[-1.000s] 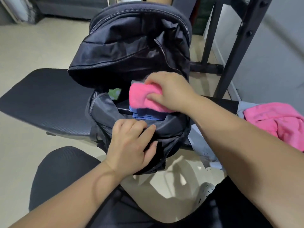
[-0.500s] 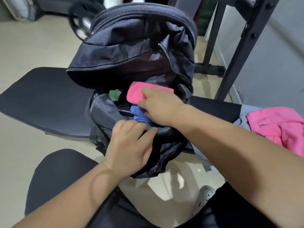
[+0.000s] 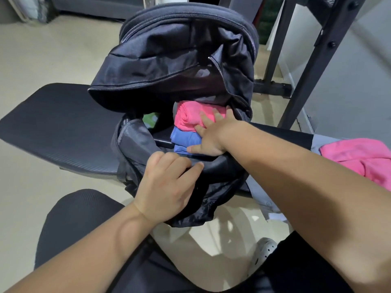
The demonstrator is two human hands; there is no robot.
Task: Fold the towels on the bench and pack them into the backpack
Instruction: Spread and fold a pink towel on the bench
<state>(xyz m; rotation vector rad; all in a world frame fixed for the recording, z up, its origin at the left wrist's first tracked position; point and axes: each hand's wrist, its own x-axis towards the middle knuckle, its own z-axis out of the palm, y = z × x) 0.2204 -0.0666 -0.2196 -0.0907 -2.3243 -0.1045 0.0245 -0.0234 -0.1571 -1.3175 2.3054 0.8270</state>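
Just beyond the left hand (image 3: pixel 167 187), inside the open mouth of the backpack (image 3: pixel 169 60), a folded pink towel (image 3: pixel 187 118) lies on top of a folded blue towel (image 3: pixel 184 137). The right hand (image 3: pixel 213 134) lies flat on both. Its fingers are straight and spread over the pink one and its thumb is against the blue one, so it presses rather than grips. The left hand has its fingers curled over the near rim of the backpack and holds the opening wide. The backpack stands on the desk (image 3: pixel 59 127), its flap thrown up and away from the hands.

The step in hand looks like seating the stack down into the compartment. To the right of the right forearm, a loose pink towel (image 3: pixel 359 157) lies crumpled on the desk over a grey cloth (image 3: pixel 260 195) that hangs off the near edge, so packing is only partway.

Next, I judge, the right hand must come out of the backpack, reach right for the loose pink towel and spread it on bare desk. The left hand can let the rim go, since folding wants both hands.
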